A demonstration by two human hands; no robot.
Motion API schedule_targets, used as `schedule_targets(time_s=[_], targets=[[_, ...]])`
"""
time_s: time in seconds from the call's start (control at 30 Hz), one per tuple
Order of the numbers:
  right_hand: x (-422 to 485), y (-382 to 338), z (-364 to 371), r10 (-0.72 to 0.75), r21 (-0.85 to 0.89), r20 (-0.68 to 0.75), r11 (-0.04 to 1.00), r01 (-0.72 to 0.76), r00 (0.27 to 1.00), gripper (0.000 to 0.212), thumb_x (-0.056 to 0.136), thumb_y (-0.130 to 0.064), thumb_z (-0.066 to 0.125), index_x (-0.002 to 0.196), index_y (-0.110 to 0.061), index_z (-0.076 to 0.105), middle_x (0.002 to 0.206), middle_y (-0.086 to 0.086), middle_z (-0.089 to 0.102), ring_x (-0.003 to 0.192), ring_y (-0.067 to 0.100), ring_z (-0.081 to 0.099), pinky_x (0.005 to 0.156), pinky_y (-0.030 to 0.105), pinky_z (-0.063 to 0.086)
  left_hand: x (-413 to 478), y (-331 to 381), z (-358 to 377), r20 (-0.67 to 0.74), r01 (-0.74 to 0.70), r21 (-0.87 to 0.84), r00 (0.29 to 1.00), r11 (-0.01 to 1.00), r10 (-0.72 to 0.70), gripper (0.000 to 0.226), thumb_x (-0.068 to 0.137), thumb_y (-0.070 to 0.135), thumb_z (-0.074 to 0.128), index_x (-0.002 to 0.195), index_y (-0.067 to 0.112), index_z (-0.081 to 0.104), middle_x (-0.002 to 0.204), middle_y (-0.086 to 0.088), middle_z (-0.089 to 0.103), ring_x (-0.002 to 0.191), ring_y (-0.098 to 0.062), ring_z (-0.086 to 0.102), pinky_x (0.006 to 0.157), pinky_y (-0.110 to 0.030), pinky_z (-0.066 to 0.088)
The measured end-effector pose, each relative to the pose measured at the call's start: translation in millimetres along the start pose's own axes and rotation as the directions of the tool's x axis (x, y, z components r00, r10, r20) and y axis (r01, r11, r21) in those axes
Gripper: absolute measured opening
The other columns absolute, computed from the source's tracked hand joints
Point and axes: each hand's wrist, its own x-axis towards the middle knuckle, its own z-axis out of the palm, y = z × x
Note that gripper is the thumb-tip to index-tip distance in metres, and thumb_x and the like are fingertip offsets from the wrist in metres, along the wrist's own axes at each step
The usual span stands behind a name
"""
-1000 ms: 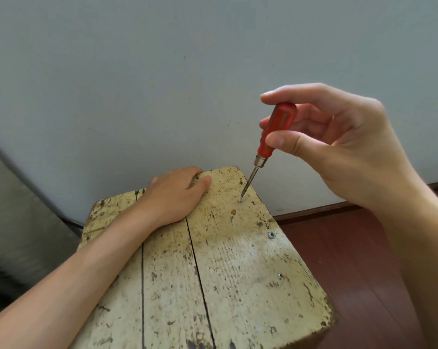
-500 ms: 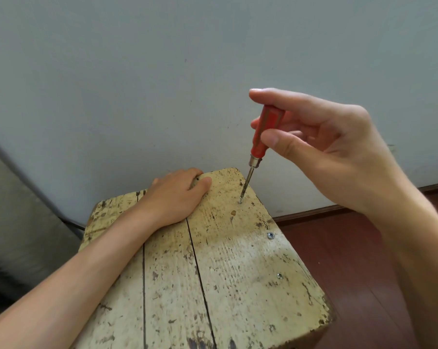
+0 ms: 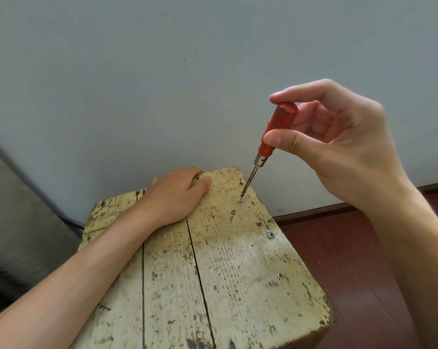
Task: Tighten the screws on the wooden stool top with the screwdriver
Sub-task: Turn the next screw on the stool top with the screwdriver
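Screwdriver, red handle, slim shaft, tip on screw; pinched in right grip; left grip clasping stool top far edge

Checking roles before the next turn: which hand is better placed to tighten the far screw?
Right. The right hand pinches the red screwdriver, its tip on the far screw; the left hand grips the far edge of the stool top.
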Motion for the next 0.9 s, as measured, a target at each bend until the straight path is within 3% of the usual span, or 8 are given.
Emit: schedule_targets(time_s=[0.1, 0.23, 0.4, 0.5, 0.7, 0.83, 0.9], targets=[[-2, 0, 4, -0.009, -0.047, -0.04, 0.999, 0.008, 0.999, 0.039, 0.085, -0.011, 0.088, 0.119, -0.014, 0.069, 0.083, -0.016, 0.075, 0.079, 0.007, 0.08, 0.079, 0.021, 0.06, 0, 0, 0, -0.006, -0.002, -0.003, 1.0, 1.0, 0.002, 0.046, 0.103, 0.058, 0.029, 0.127, 0.031, 0.058, 0.121, 0.01, 0.063, 0.116, -0.018, 0.056, 0.105, -0.049, 0.038], [-3, -2, 5, -0.003, -0.094, -0.055, 0.996, -0.002, 0.998, 0.04, 0.087, -0.015, 0.087, 0.124, -0.019, 0.071, 0.085, -0.013, 0.075, 0.082, 0.01, 0.08, 0.081, 0.029, 0.063, 0, 0, 0, -0.008, -0.001, -0.002, 1.0, 1.0, 0.001, 0.046, 0.103, 0.058, 0.03, 0.128, 0.03, 0.057, 0.12, 0.01, 0.064, 0.115, -0.017, 0.056, 0.104, -0.047, 0.038], [-3, -2, -6, 0.011, -0.111, 0.091, 0.994, 0.0, 0.996, 0.048, 0.098, -0.01, 0.076, 0.143, -0.023, 0.064, 0.116, -0.002, 0.077, 0.107, 0.015, 0.078, 0.092, 0.047, 0.063, 0, 0, 0, -0.01, -0.008, -0.009, 1.0, 1.0, 0.008, 0.045, 0.103, 0.057, 0.03, 0.126, 0.03, 0.058, 0.117, 0.012, 0.064, 0.112, -0.016, 0.057, 0.103, -0.047, 0.039], [-3, -1, -11, 0.033, -0.07, 0.144, 0.997, -0.023, 0.989, 0.053, 0.099, -0.001, 0.071, 0.148, -0.018, 0.06, 0.13, 0.001, 0.075, 0.121, 0.016, 0.074, 0.104, 0.043, 0.06, -1, 0, 0, -0.013, -0.01, -0.019, 1.0, 1.0, 0.01, 0.045, 0.103, 0.058, 0.03, 0.125, 0.031, 0.059, 0.116, 0.013, 0.064, 0.111, -0.016, 0.058, 0.104, -0.048, 0.039], [-2, 0, -7, 0.01, -0.041, 0.102, 0.999, -0.006, 0.995, 0.043, 0.096, -0.002, 0.076, 0.133, -0.022, 0.07, 0.113, 0.004, 0.08, 0.114, 0.017, 0.077, 0.099, 0.04, 0.063, 0, -1, 1, -0.01, -0.009, -0.016, 1.0, 1.0, 0.009, 0.046, 0.103, 0.058, 0.03, 0.127, 0.031, 0.058, 0.119, 0.011, 0.063, 0.114, -0.017, 0.056, 0.103, -0.047, 0.038], [-2, 2, -3, -0.007, -0.048, 0.019, 0.999, 0.008, 1.0, 0.038, 0.09, -0.004, 0.083, 0.125, -0.011, 0.071, 0.097, 0.009, 0.078, 0.091, 0.017, 0.082, 0.087, 0.033, 0.064, 0, 0, 1, -0.005, -0.009, -0.015, 1.0, 1.0, 0.009, 0.047, 0.103, 0.058, 0.03, 0.129, 0.031, 0.057, 0.122, 0.011, 0.063, 0.117, -0.017, 0.056, 0.105, -0.047, 0.038], [-3, 2, 0, -0.006, -0.052, -0.025, 0.999, 0.004, 1.0, 0.038, 0.088, -0.006, 0.085, 0.123, -0.008, 0.069, 0.087, 0.004, 0.076, 0.083, 0.013, 0.081, 0.082, 0.025, 0.062, 1, -1, 1, -0.002, -0.008, -0.01, 1.0, 1.0, 0.008, 0.048, 0.102, 0.059, 0.029, 0.13, 0.031, 0.057, 0.123, 0.011, 0.062, 0.117, -0.017, 0.055, 0.105, -0.047, 0.038]])
